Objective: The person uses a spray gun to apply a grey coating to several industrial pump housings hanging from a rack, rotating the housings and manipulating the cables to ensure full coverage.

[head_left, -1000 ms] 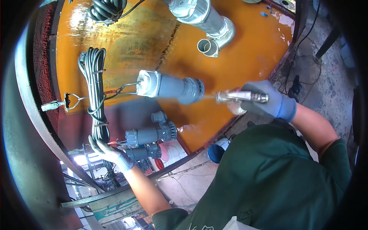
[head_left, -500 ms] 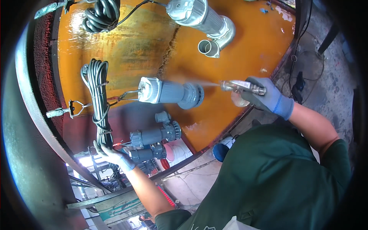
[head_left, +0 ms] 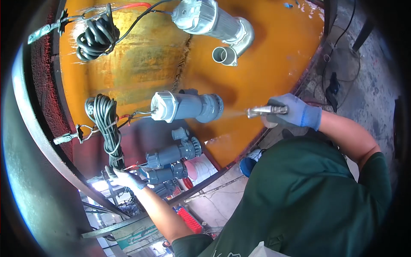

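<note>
My right hand (head_left: 287,110), in a grey-blue work glove, grips a metal spray gun (head_left: 267,111). A fine mist leaves its nozzle toward the flanged end of a hanging submersible pump (head_left: 182,107). This pump is mostly grey-blue, with a pale, shiny cap at its left end. My gloved left hand (head_left: 128,177) is closed around the lower end of a bundled cable coil (head_left: 105,124), whose upper part hangs beside the pump's hook; its fingers are partly hidden there. A wire runs from the cap to the hook (head_left: 68,137).
A larger bare-metal pump (head_left: 209,23) with an elbow outlet hangs farther off, beside a black cable coil (head_left: 96,38). Nearer are grey-blue pumps (head_left: 171,154), a white bucket (head_left: 201,167) and a blue-rimmed container (head_left: 248,165). Behind stands an orange-stained panel (head_left: 257,51); a curved metal beam (head_left: 40,124) lies left.
The pump has turned slightly, and a stub shows on its far side. The mist now meets its flanged end instead of passing along its upper side. The cable coil sits lower and more bunched.
</note>
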`<act>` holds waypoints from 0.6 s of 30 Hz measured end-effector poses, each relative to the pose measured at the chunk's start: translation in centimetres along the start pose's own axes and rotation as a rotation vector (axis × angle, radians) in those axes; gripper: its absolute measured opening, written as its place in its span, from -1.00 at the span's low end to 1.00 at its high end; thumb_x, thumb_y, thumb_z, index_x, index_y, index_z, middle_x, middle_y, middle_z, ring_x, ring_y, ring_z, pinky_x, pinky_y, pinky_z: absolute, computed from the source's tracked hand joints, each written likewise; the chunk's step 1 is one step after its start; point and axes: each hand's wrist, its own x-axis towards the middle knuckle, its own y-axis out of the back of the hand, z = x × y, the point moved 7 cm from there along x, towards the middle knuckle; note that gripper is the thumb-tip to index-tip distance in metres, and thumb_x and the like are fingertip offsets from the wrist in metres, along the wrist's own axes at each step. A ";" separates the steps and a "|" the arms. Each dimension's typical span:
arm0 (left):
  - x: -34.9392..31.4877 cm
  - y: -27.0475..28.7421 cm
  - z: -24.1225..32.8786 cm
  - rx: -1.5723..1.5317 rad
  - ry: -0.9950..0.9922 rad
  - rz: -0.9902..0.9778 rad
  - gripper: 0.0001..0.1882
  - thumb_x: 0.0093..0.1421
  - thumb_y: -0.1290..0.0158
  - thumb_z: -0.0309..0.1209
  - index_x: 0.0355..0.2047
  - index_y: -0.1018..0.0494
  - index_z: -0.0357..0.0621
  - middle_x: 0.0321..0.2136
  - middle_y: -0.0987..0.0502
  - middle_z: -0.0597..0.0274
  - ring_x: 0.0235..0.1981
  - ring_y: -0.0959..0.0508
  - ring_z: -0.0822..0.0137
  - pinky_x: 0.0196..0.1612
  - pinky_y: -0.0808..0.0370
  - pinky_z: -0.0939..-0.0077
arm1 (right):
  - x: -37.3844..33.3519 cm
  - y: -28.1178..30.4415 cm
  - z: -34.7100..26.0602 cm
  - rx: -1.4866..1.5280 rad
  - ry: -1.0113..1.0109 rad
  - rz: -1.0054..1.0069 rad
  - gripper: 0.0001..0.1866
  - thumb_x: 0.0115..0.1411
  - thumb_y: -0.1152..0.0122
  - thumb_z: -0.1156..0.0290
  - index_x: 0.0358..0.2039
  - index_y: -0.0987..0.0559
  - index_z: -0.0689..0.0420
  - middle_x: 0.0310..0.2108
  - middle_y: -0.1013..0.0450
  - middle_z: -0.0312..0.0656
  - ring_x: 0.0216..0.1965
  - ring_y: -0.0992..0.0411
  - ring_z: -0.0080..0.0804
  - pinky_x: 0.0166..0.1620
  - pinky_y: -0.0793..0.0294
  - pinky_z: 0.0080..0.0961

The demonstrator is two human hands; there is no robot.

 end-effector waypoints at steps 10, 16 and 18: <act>0.2 -1.1 12.0 0.229 -0.576 0.035 -0.43 0.59 0.16 -0.13 0.47 -0.23 -0.17 0.47 -0.22 -0.20 0.41 -0.34 -0.16 0.42 -0.32 -0.08 | 1.9 1.0 2.8 0.042 -0.151 0.010 -0.72 0.33 -0.37 0.18 -0.30 -0.59 0.15 -0.38 -0.64 -0.02 -0.35 -0.64 -0.06 -0.24 -0.57 -0.24; -1.4 -4.1 20.5 0.092 -0.782 -0.100 -0.38 0.59 0.19 -0.01 0.48 -0.21 -0.09 0.43 -0.26 -0.22 0.33 -0.44 -0.22 0.31 -0.49 -0.06 | 1.7 1.6 2.7 0.140 -0.107 0.097 -0.69 0.31 -0.39 0.17 -0.27 -0.60 0.18 -0.40 -0.60 0.04 -0.35 -0.61 0.02 -0.25 -0.55 -0.26; -1.0 -4.7 19.3 -0.172 -0.364 -0.196 -0.39 0.57 0.13 -0.07 0.47 -0.23 -0.17 0.42 -0.28 -0.18 0.32 -0.46 -0.14 0.28 -0.54 -0.02 | 1.6 2.2 2.5 0.230 -0.075 0.117 -0.70 0.31 -0.40 0.19 -0.24 -0.61 0.18 -0.40 -0.58 0.05 -0.36 -0.60 0.01 -0.26 -0.52 -0.24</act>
